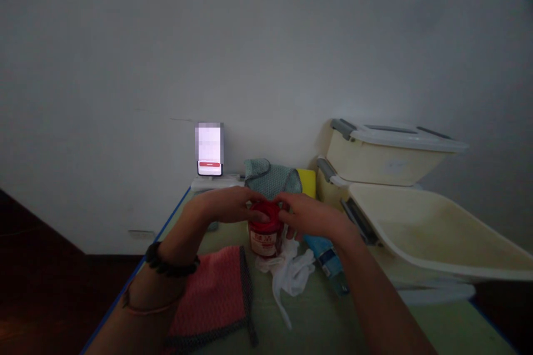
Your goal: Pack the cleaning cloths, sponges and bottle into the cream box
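Observation:
A red plastic jar point(264, 243) with a pale label stands upright on the table, its red top between my hands. My left hand point(237, 204) curls over the top from the left, with the thumb across it. From the right, my right hand point(306, 213) has its thumb and fingers at the top's edge. Whether the top is a separate lid is hard to see under the fingers. Crumpled white gloves point(293, 272) lie against the foot of the jar. A blue bottle point(327, 260) rests on its side, partly behind my right forearm.
A red cloth with grey edging point(212, 288) lies at front left. Behind the jar are a folded grey-green cloth point(270, 177) and something yellow point(307, 182). A lit phone point(209, 147) stands at back left. Cream storage boxes point(375, 161) and an open bin point(437, 227) occupy the right.

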`<state>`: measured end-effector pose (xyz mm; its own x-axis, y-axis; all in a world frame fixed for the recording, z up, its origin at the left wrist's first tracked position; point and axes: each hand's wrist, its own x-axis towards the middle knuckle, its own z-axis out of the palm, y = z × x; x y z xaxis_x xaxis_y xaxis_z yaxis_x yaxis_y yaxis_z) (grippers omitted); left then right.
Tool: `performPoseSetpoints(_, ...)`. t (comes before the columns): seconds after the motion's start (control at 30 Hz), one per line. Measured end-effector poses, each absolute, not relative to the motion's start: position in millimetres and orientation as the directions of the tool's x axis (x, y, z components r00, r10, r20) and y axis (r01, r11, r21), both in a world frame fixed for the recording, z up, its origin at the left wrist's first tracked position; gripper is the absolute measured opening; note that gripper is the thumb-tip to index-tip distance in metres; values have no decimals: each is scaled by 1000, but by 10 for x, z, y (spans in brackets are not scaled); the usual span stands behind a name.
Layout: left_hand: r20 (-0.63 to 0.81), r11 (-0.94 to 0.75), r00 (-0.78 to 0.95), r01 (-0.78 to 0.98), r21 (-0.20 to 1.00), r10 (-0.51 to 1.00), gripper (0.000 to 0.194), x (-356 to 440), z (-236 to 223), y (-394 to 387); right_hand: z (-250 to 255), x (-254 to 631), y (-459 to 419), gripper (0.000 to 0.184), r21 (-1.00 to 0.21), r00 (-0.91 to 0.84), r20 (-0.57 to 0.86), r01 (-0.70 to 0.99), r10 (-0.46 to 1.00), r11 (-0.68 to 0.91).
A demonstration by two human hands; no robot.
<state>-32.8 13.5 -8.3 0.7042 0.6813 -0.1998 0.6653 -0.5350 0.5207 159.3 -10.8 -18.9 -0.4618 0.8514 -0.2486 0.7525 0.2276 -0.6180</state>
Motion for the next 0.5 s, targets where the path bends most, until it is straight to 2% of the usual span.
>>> performPoseSetpoints(0.2,-191,-553,700,676,488,688,36,-310,-64,114,-212,1617,-74,27,-693,-476,-278,701,834,169)
performPoseSetpoints(0.5,-227,-508,651,727,461,725,40,-247,-21,35,-250,1664,-49,28,-729,-518,-277,662,810,175)
